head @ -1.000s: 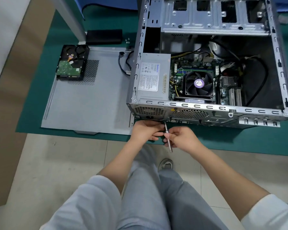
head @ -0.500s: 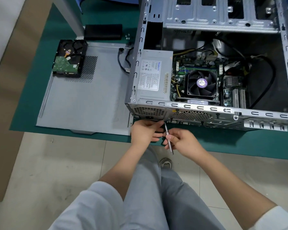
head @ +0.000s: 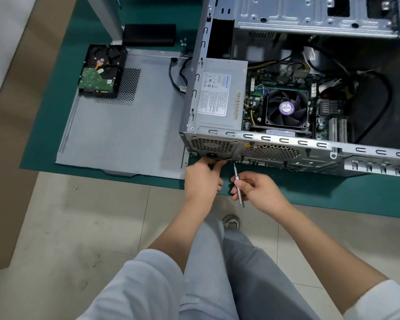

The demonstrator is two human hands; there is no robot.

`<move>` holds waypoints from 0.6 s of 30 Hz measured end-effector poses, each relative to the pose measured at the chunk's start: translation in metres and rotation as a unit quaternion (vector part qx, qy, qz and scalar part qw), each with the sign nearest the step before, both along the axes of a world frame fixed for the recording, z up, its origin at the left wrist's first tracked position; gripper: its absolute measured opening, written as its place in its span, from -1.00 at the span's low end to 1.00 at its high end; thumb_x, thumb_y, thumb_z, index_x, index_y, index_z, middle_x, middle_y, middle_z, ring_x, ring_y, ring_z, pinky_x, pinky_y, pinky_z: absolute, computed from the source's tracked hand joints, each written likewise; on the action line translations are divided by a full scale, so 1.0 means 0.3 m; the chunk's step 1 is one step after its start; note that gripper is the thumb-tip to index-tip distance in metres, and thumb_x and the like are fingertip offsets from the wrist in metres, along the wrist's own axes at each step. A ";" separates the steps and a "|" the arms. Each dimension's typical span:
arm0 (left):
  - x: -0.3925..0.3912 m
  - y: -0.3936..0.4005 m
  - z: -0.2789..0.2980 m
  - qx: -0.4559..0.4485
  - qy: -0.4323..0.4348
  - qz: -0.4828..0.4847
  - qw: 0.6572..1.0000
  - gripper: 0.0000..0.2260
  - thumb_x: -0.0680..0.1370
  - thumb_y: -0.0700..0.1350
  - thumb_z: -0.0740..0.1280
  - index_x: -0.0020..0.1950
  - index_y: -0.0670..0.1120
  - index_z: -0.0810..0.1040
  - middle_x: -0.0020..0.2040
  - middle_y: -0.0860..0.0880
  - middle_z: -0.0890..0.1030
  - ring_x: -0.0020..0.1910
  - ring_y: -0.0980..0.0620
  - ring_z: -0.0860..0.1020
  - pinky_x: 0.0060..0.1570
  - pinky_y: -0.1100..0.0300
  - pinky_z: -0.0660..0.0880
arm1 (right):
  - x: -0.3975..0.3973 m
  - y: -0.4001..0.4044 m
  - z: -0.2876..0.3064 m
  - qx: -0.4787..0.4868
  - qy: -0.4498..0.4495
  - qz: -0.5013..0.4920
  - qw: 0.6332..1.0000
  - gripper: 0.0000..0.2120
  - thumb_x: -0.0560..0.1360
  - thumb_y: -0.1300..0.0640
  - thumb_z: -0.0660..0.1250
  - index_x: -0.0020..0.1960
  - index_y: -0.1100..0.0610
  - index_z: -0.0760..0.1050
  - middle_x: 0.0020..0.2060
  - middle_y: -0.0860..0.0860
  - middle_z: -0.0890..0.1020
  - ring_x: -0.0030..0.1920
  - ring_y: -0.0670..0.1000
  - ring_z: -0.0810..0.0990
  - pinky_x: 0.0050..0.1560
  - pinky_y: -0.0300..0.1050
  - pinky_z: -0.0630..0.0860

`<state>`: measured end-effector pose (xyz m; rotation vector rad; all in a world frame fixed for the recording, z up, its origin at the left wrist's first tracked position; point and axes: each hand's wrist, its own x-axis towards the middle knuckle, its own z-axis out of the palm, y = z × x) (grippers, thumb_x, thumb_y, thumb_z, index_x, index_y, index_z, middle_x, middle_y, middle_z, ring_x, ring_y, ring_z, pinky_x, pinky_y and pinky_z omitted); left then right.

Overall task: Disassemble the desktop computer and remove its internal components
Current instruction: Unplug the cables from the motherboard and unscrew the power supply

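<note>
- Since the earlier frame, the two hands had drawn apart: the left hand [head: 202, 179] had risen to the rear panel of the computer case [head: 259, 147], while the right hand [head: 258, 192] sat lower.
- Head view: left fingers curled against the panel's lower edge under the power supply [head: 221, 97]; whether they pinched anything, I could not tell.
- Right hand pinched a slim screwdriver [head: 238, 187], tip up just beside the panel.
- Case lay open on the green desk [head: 333, 192], fan [head: 286, 109] showing.
- Removed hard drive [head: 101, 70] rested on the detached side panel [head: 125, 135], left of the case.
</note>
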<state>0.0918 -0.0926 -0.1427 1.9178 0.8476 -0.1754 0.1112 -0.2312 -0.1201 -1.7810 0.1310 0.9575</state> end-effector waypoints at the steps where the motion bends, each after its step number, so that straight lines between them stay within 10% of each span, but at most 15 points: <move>1: -0.001 0.005 0.002 -0.012 -0.002 0.015 1.000 -0.89 0.52 0.03 0.34 -0.16 0.04 0.59 -0.53 -0.04 0.56 -0.60 0.04 0.53 -0.51 0.21 0.51 | -0.001 -0.001 -0.002 0.003 0.002 -0.004 1.000 -0.87 0.60 0.27 0.19 -0.02 0.17 0.51 -0.30 0.06 0.60 -0.33 0.00 0.61 -0.20 -0.17 0.57; 18: -0.040 0.176 0.034 -0.040 -0.050 0.076 0.995 -0.94 0.56 -0.11 0.32 -0.10 0.01 0.48 -0.42 -0.03 0.61 -0.57 -0.05 0.55 -0.60 0.20 0.47 | 0.003 0.007 -0.023 -0.019 -0.017 -0.004 1.000 -0.87 0.55 0.23 0.29 -0.13 0.05 0.54 -0.30 0.04 0.65 -0.32 0.01 0.67 -0.12 -0.02 0.63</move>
